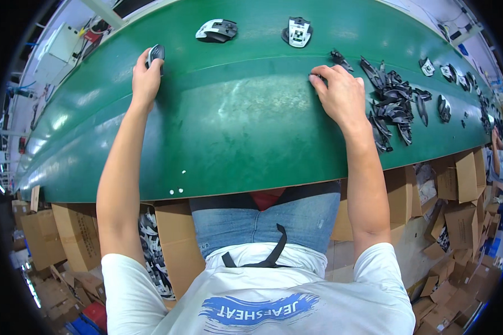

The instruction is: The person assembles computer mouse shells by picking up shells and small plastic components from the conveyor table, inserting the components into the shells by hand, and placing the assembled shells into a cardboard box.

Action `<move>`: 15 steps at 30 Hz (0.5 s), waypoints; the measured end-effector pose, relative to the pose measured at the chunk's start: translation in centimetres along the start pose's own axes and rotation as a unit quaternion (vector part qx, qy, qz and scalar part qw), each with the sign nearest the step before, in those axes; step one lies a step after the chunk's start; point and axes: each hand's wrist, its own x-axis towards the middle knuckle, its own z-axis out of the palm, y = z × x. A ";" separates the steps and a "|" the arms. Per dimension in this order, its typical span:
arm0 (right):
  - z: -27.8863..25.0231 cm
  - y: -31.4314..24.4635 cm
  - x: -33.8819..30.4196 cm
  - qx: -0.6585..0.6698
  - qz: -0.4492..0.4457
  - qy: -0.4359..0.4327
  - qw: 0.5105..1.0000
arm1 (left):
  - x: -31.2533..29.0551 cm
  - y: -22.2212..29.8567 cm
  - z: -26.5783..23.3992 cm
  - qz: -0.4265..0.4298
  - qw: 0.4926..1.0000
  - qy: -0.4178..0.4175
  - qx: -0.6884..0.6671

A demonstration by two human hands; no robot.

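At the far left of the green work surface (pixel 251 151), my left hand (pixel 145 84) is closed around a dark grey computer mouse (pixel 157 54). My right hand (pixel 343 95) reaches over the table's right half, its thumb and fingers pinched. A small dark piece (pixel 318 76) shows between those fingertips, too little of it visible to tell its kind. Just right of that hand lies a heap of black plastic mouse parts (pixel 395 103), with one loose black part (pixel 341 60) beyond the fingers. Two mice, one white-and-black (pixel 217 31) and one with its white inside showing (pixel 298 33), lie farther back.
More mouse pieces (pixel 457 77) are spread along the far right, with a single one (pixel 444 109) nearer. Small white dots (pixel 176 191) lie by the front edge. Below the table stand cardboard boxes (pixel 176 234), one holding white-and-black parts (pixel 152 251). Another person's arm (pixel 496 148) shows at far right.
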 end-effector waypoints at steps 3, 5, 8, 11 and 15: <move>-0.2 -0.5 -1.0 0.184 -0.044 -0.040 0.981 | -6.5 -1.3 -1.7 0.013 0.934 -0.063 -0.351; -1.2 -1.2 -2.5 0.214 -0.052 -0.048 0.974 | -11.9 -0.5 -2.4 -0.024 0.885 -0.165 -0.435; -1.5 -1.5 -3.8 0.240 -0.082 -0.062 0.965 | -18.5 0.9 -1.8 -0.095 0.754 -0.251 -0.599; -1.9 -2.9 -5.3 0.386 -0.037 -0.062 0.920 | -22.2 0.8 0.4 -0.118 0.705 -0.247 -0.655; -2.2 -5.0 -8.4 0.468 0.017 -0.061 0.881 | -24.6 1.2 2.8 -0.131 0.644 -0.238 -0.716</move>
